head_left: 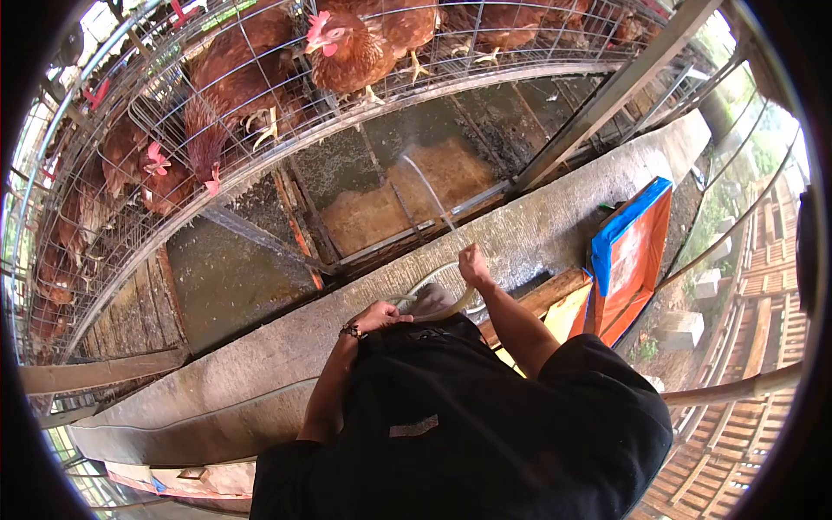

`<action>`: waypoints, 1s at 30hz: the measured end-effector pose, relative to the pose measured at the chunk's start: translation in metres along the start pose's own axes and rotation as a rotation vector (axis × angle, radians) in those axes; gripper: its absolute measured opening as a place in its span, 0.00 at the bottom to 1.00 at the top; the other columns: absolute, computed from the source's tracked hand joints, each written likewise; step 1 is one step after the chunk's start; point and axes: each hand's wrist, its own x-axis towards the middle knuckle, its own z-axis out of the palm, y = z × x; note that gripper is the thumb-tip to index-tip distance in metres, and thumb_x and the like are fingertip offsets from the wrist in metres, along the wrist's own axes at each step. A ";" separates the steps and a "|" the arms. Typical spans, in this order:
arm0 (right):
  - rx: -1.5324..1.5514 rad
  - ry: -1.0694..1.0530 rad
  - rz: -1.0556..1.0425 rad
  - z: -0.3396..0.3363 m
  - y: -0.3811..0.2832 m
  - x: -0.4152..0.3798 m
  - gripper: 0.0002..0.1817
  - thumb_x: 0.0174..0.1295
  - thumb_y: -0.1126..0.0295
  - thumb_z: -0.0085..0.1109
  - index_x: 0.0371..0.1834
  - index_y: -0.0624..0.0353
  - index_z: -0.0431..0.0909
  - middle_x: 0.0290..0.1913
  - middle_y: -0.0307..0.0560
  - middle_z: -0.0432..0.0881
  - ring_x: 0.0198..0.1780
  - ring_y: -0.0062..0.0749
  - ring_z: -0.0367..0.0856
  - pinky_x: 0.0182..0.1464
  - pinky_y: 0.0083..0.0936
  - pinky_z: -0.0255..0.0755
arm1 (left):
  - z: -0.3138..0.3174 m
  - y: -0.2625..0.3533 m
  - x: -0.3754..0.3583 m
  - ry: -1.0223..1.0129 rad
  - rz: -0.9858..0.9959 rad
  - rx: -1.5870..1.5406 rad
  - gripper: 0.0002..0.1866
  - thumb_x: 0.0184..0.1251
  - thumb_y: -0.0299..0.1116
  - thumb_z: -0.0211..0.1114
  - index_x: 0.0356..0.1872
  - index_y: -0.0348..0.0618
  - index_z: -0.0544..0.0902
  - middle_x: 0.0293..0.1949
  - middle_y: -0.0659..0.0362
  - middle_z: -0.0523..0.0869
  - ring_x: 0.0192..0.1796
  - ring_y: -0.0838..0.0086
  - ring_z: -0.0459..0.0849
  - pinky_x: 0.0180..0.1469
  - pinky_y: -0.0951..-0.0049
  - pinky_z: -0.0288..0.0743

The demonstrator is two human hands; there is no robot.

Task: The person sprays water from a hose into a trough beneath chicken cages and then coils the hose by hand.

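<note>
My right hand (474, 264) is closed around the end of a pale hose (432, 276). Out of that end a thin jet of water (426, 184) arcs forward onto the wet, brownish floor (407, 195) under the cages. Close to my waist, my left hand (378, 317) has its fingers curled on a loop of the same hose, with a bracelet or watch at the wrist. Part of the loop is hidden by the hands and the black shirt.
Brown hens (351, 56) stand in the wire cages (260, 95) ahead. A concrete walkway (286, 355) runs crosswise before me. To the right are a metal post (620, 95) and an orange tray with a blue edge (637, 238). Bamboo slats (737, 399) lie farther right.
</note>
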 end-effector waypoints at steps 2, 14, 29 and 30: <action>-0.009 0.005 0.001 0.000 -0.001 0.000 0.15 0.61 0.62 0.45 0.43 0.62 0.66 0.38 0.68 0.77 0.43 0.64 0.75 0.46 0.47 0.69 | 0.000 -0.001 0.000 -0.005 0.004 0.002 0.29 0.45 0.65 0.67 0.13 0.47 0.75 0.14 0.71 0.67 0.20 0.85 0.65 0.23 0.80 0.55; 0.002 0.052 -0.111 0.002 0.001 0.006 0.12 0.62 0.65 0.45 0.41 0.62 0.65 0.35 0.66 0.77 0.39 0.64 0.75 0.43 0.48 0.69 | 0.002 -0.003 0.001 -0.010 0.029 0.000 0.29 0.46 0.65 0.67 0.14 0.45 0.76 0.14 0.70 0.68 0.20 0.85 0.65 0.23 0.79 0.56; -0.062 0.007 -0.068 0.005 0.014 0.002 0.14 0.62 0.63 0.47 0.42 0.62 0.65 0.36 0.70 0.76 0.40 0.68 0.74 0.42 0.51 0.68 | 0.000 0.004 -0.001 -0.024 0.013 0.001 0.29 0.47 0.64 0.67 0.12 0.46 0.75 0.13 0.71 0.67 0.20 0.86 0.65 0.22 0.80 0.55; -0.068 0.007 -0.061 0.006 0.016 0.002 0.14 0.62 0.62 0.47 0.42 0.62 0.65 0.37 0.70 0.76 0.40 0.68 0.74 0.42 0.52 0.68 | 0.000 0.005 -0.001 -0.025 0.016 -0.003 0.29 0.47 0.64 0.67 0.12 0.46 0.75 0.13 0.71 0.67 0.20 0.86 0.65 0.22 0.80 0.55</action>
